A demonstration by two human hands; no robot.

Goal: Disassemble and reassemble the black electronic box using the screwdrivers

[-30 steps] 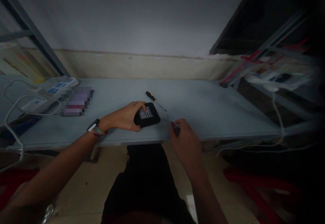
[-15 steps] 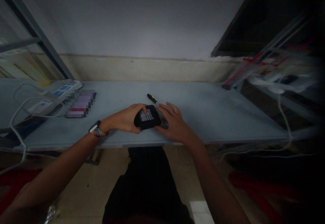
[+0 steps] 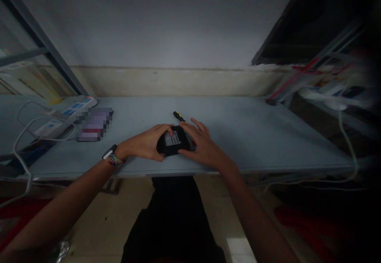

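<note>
A small black device (image 3: 172,142) with a white label on top lies on the grey table (image 3: 244,136) near its front edge. My left hand (image 3: 145,142) is wrapped round its left side, with a watch and a woven band on the wrist. My right hand (image 3: 201,144) rests against the device's right side, fingers partly spread over it. A screwdriver with a black and yellow handle (image 3: 178,116) lies just behind the device.
At the left of the table lie a blurred flat object (image 3: 93,124), a white power strip (image 3: 67,110) and white cables (image 3: 29,124). A cluttered metal shelf with cables (image 3: 330,88) stands at the right. A wall runs behind the table.
One second ago my right hand held a thin red-tipped tool at the table's front edge. It has since moved left onto the black device. My left hand has kept its grip.
</note>
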